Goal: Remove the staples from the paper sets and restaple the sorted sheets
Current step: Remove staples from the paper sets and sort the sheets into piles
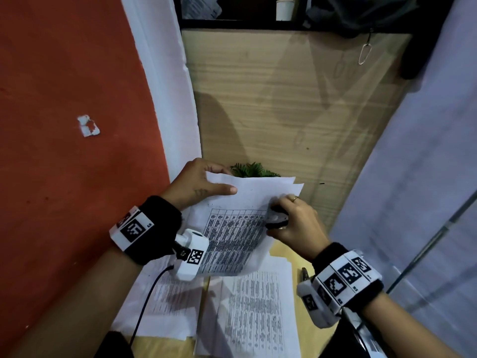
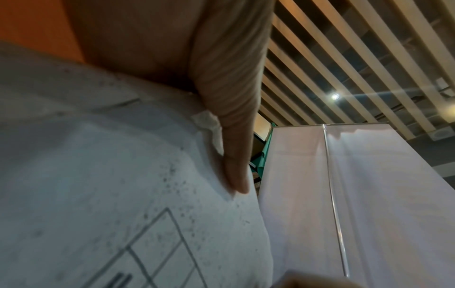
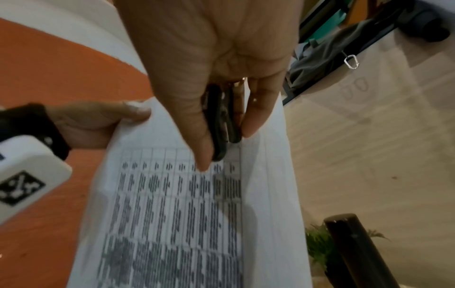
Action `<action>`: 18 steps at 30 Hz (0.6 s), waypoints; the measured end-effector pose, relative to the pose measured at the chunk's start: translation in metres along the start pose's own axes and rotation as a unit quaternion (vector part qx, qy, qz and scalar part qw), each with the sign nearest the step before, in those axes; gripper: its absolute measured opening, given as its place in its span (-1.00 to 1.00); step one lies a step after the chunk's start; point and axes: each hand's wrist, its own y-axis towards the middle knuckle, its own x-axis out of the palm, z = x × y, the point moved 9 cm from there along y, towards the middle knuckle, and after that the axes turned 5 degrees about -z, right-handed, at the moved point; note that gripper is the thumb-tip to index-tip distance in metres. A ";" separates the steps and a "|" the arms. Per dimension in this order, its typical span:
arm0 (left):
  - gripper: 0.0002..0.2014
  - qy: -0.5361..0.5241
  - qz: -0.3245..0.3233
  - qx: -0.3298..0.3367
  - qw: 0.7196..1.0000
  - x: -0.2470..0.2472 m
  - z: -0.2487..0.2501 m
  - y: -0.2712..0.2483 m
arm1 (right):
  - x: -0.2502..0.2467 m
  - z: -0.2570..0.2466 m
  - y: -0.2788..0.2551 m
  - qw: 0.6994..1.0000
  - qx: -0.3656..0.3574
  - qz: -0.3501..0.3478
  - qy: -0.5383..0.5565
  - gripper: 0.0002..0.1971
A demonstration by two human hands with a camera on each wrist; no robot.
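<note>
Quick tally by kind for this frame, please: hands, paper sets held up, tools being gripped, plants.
Hands: 2, the left hand and the right hand
Held-up paper set: 1, in the left hand
Gripped black tool: 1, in the right hand
Plant: 1, behind the sheets
Total: 5

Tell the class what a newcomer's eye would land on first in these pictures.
First, the printed paper set lifted at the centre, the left hand pinching its far corner. Next, the right hand gripping a small dark staple remover at its right edge. Then the orange wall at left.
</note>
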 end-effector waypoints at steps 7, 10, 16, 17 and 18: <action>-0.87 0.016 -0.024 0.000 1.000 0.005 0.001 0.002 | -0.027 -0.030 0.017 0.992 -0.090 -0.029 0.089 -0.53; -0.86 0.027 -0.007 0.008 1.000 0.001 0.000 0.002 | -0.025 -0.031 0.024 0.992 -0.064 -0.079 0.070 -0.53; -0.57 0.187 0.109 -0.012 0.976 -0.047 -0.017 -0.003 | -0.036 -0.032 0.025 0.994 -0.035 -0.092 0.052 -0.51; -0.56 0.217 0.126 -0.013 0.968 -0.054 -0.014 -0.004 | -0.038 -0.032 0.025 0.994 -0.032 -0.092 0.048 -0.52; -0.53 0.249 0.143 -0.009 0.958 -0.058 -0.007 -0.007 | -0.039 -0.033 0.025 0.994 -0.031 -0.092 0.045 -0.52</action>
